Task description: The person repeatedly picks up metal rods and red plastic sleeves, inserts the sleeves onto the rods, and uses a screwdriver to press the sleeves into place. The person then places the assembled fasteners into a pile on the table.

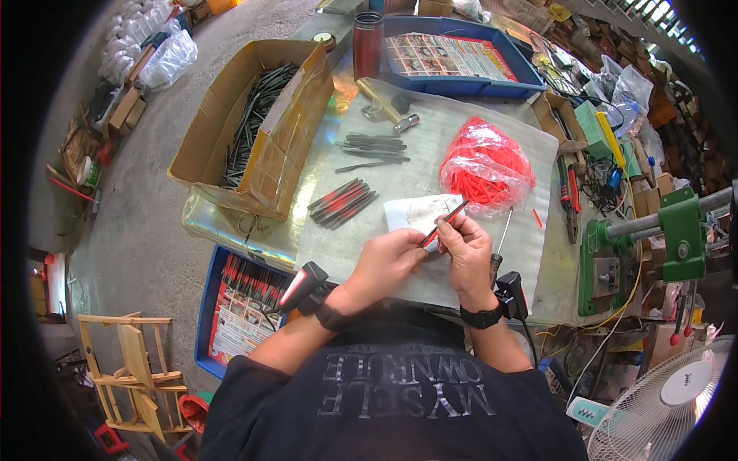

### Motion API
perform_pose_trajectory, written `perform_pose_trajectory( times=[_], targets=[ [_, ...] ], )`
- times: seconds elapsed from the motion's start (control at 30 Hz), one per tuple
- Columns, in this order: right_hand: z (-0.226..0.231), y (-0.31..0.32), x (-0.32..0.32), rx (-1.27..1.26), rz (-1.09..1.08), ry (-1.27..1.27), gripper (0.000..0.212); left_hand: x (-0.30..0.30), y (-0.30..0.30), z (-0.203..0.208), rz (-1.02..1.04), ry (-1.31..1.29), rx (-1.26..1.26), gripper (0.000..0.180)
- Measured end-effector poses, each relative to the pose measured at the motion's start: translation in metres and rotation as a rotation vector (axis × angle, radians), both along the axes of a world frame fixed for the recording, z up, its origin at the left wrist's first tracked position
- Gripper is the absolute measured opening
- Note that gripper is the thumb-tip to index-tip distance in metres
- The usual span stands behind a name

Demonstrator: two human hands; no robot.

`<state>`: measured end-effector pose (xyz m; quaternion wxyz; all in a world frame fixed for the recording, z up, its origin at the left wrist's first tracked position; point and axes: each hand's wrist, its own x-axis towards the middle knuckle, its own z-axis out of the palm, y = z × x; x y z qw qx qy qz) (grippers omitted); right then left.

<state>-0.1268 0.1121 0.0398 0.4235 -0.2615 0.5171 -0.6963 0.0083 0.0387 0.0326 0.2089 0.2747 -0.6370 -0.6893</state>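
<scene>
My left hand and my right hand meet over the workbench and together hold a thin black rod with a red sleeve, which points up to the right. Under the hands lies a white sheet. A screwdriver rests just right of my right hand. A clear bag of red sleeves sits beyond the hands. Left of the hands lies a bunch of finished red-and-black rods, and farther back a bunch of plain black rods.
A cardboard box of black rods stands at the bench's left end. A hammer, a dark red cup and a blue tray lie at the back. Pliers and a green press are at right; a blue crate sits below.
</scene>
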Motion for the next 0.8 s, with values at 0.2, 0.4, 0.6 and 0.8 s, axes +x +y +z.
perform_pose_trajectory(
  times=[0.2,0.4,0.6,0.8],
  targets=[
    [-0.004,0.015,-0.037,0.212,-0.138,0.642,0.020,0.007,-0.010,-0.005,0.084,-0.097,-0.245,0.014],
    [-0.018,0.056,-0.088,0.932,-0.144,1.228,0.046,0.015,-0.029,-0.012,0.182,-0.178,-0.676,0.012],
    [-0.047,0.073,-0.078,0.840,-0.177,1.020,0.046,0.000,-0.038,-0.026,0.195,-0.166,-0.859,0.008],
    [-0.045,0.079,-0.080,0.617,-0.245,0.832,0.036,-0.010,-0.040,-0.040,0.169,-0.239,-0.889,0.006]
  ],
)
